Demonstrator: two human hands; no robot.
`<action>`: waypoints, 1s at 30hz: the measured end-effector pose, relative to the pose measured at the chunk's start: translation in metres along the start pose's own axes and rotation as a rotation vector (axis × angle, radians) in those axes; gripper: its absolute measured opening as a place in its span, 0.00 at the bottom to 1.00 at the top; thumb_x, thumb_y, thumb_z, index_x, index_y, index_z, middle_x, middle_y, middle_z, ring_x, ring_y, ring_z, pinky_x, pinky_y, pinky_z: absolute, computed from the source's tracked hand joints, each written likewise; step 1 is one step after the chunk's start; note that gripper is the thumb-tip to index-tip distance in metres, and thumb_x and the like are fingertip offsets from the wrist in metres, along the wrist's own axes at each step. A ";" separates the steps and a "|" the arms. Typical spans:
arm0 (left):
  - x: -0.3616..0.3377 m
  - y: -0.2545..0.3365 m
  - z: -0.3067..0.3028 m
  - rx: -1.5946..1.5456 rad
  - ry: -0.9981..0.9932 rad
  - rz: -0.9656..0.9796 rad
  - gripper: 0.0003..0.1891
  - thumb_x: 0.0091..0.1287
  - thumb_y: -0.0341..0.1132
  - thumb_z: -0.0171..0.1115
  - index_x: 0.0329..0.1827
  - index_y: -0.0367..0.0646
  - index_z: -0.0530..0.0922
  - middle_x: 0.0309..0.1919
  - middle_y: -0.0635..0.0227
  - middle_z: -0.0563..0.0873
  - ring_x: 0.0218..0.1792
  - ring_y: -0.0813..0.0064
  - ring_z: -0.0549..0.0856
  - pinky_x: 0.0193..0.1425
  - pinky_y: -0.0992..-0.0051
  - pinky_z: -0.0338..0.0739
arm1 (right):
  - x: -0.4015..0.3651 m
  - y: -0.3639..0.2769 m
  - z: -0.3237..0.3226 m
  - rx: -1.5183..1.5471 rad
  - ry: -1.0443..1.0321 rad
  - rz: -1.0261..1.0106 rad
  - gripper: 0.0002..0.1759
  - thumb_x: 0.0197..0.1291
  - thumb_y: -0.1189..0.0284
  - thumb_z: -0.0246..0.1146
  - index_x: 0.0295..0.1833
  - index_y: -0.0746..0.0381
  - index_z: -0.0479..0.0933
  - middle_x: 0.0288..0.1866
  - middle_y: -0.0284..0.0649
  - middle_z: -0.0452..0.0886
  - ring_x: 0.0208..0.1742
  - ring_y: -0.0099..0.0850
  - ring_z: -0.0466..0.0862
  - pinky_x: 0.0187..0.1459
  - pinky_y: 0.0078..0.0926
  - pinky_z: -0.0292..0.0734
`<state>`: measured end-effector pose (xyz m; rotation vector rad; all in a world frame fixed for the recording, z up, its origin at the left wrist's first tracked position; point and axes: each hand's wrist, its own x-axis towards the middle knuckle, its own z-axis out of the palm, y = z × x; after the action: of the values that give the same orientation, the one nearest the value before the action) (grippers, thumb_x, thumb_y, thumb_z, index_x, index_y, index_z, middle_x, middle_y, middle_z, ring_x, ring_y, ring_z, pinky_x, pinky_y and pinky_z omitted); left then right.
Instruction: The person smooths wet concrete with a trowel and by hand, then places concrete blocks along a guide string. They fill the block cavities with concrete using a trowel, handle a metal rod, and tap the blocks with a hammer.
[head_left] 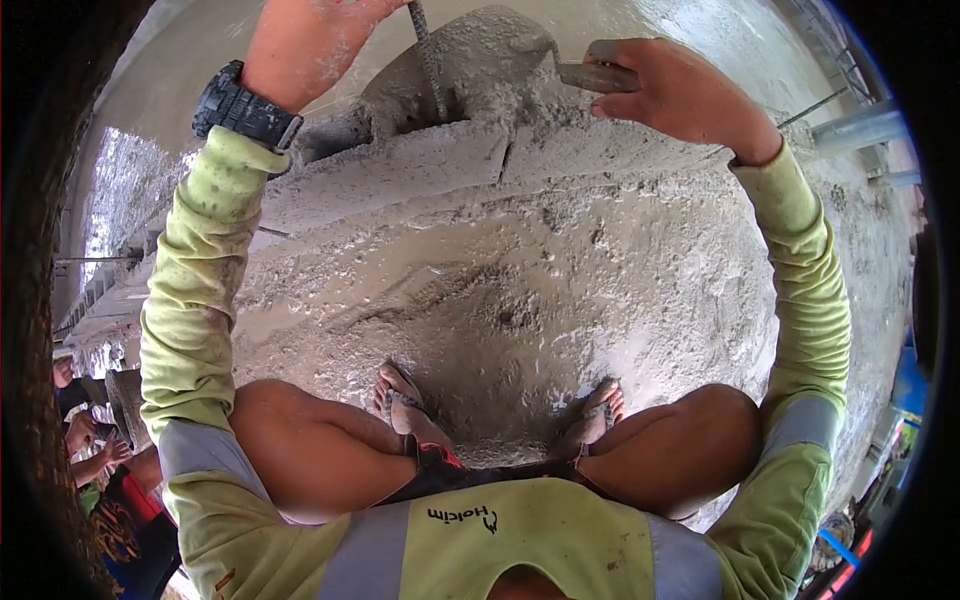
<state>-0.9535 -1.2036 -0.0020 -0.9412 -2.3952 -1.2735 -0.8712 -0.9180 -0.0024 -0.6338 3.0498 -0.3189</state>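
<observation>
Take twelve o'clock as straight ahead of the squatting person: the sandalled feet (400, 400) stand at about seven and five on the wet, gritty floor (500, 290). Ahead of them, a low row of grey blocks (420, 172) runs its long axis crosswise, roughly nine to three, with a dark joint (506, 152) near twelve. On the row's far side, the mound of mortar (480, 55) lies at twelve, between the hands. The right hand (690, 95), at one o'clock, has thumb and fingers closed around a hand tool (598, 77) that points toward nine, its near end just beside the mound; the tool's working end cannot be made out. This hand's tool is nearer the mound's right edge. The left hand (320, 45), at eleven, has its fingers cut off by the frame, beside the upright ribbed bar (428, 62); whether it grips the bar cannot be told.
</observation>
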 end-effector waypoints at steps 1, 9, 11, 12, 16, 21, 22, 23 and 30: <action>0.001 -0.002 0.000 -0.042 -0.006 -0.027 0.13 0.63 0.25 0.69 0.47 0.39 0.76 0.32 0.76 0.80 0.33 0.85 0.77 0.38 0.82 0.73 | -0.006 0.003 -0.001 -0.031 0.000 0.023 0.21 0.62 0.62 0.68 0.55 0.63 0.76 0.36 0.48 0.81 0.34 0.41 0.78 0.40 0.35 0.75; 0.001 -0.022 0.006 -0.015 -0.029 -0.057 0.22 0.71 0.38 0.64 0.63 0.35 0.75 0.53 0.62 0.85 0.51 0.75 0.83 0.54 0.74 0.76 | -0.198 0.077 0.076 0.574 0.656 0.528 0.22 0.67 0.57 0.67 0.51 0.66 0.78 0.25 0.27 0.75 0.29 0.18 0.70 0.35 0.21 0.69; 0.005 -0.020 0.003 0.148 -0.130 -0.068 0.20 0.75 0.43 0.57 0.64 0.41 0.77 0.55 0.64 0.85 0.54 0.73 0.83 0.57 0.74 0.74 | -0.285 0.080 0.097 0.677 0.562 1.064 0.22 0.67 0.53 0.65 0.46 0.64 0.78 0.23 0.26 0.72 0.25 0.17 0.69 0.29 0.17 0.67; 0.007 -0.026 0.002 0.203 -0.127 -0.031 0.20 0.77 0.42 0.54 0.64 0.41 0.78 0.58 0.63 0.84 0.56 0.72 0.82 0.58 0.73 0.73 | -0.329 0.088 0.118 0.715 0.592 1.268 0.22 0.68 0.52 0.63 0.43 0.63 0.78 0.23 0.26 0.71 0.23 0.17 0.69 0.26 0.18 0.67; 0.007 -0.052 -0.017 0.289 -0.252 -0.001 0.25 0.78 0.47 0.50 0.67 0.37 0.76 0.65 0.60 0.80 0.60 0.71 0.79 0.63 0.72 0.70 | -0.510 0.139 0.212 0.647 0.703 1.733 0.24 0.70 0.49 0.58 0.33 0.60 0.73 0.20 0.29 0.70 0.17 0.21 0.69 0.16 0.25 0.63; 0.009 -0.037 -0.001 0.261 -0.146 -0.260 0.26 0.78 0.48 0.50 0.66 0.34 0.76 0.56 0.63 0.82 0.51 0.74 0.77 0.62 0.74 0.69 | -0.599 0.209 0.265 0.952 0.807 1.901 0.28 0.70 0.50 0.56 0.21 0.58 0.64 0.12 0.30 0.63 0.09 0.25 0.63 0.11 0.30 0.56; 0.009 -0.037 0.000 0.267 -0.137 -0.297 0.26 0.80 0.47 0.46 0.67 0.35 0.75 0.54 0.64 0.81 0.49 0.73 0.75 0.63 0.73 0.68 | -0.588 0.219 0.259 0.917 0.768 1.894 0.29 0.69 0.51 0.57 0.18 0.55 0.64 0.10 0.30 0.62 0.08 0.25 0.62 0.11 0.29 0.57; 0.011 -0.036 0.001 0.274 -0.148 -0.298 0.26 0.80 0.47 0.46 0.67 0.35 0.75 0.54 0.64 0.81 0.49 0.73 0.75 0.63 0.73 0.68 | -0.580 0.234 0.263 0.896 0.691 1.810 0.27 0.68 0.50 0.59 0.22 0.55 0.66 0.12 0.29 0.63 0.09 0.24 0.61 0.10 0.28 0.54; 0.018 -0.046 -0.003 0.109 -0.084 -0.310 0.20 0.77 0.41 0.56 0.63 0.35 0.76 0.57 0.67 0.81 0.50 0.78 0.78 0.58 0.75 0.72 | -0.495 0.293 0.257 1.293 0.798 1.672 0.20 0.66 0.59 0.61 0.24 0.56 0.67 0.15 0.33 0.66 0.10 0.25 0.63 0.12 0.28 0.54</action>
<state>-0.9975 -1.2175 -0.0206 -0.6208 -2.7266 -1.2061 -0.5186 -0.5095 -0.3282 2.0703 1.7235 -2.0977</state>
